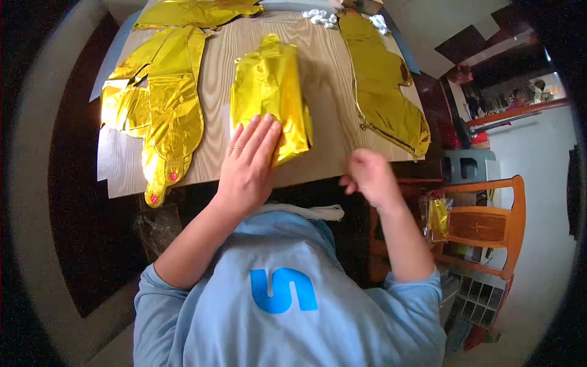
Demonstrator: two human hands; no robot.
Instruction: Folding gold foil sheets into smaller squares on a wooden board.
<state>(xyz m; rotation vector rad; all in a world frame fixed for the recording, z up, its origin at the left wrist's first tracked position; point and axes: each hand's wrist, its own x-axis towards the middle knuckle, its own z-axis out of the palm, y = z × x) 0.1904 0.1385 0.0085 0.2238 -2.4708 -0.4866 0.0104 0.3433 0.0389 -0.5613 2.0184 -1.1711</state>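
Note:
A folded gold foil balloon [264, 79] lies in the middle of the wood-grain table [330, 116]. My left hand [252, 150] presses on its near end with the fingers stretched out flat; a ring shows on one finger. Off the balloon's right side, over the table's near edge, my right hand [369, 176] hangs in the air. Its fingers are curled in and a little blurred, and nothing shows in them.
Flat gold foil balloons lie at the table's left [174, 92], far left [195, 13] and right [382, 73]. White bundles [319, 18] sit at the far edge. A wooden chair [483, 229] with a clear gold-filled packet [437, 217] stands at the right. White cloth [318, 212] lies by my lap.

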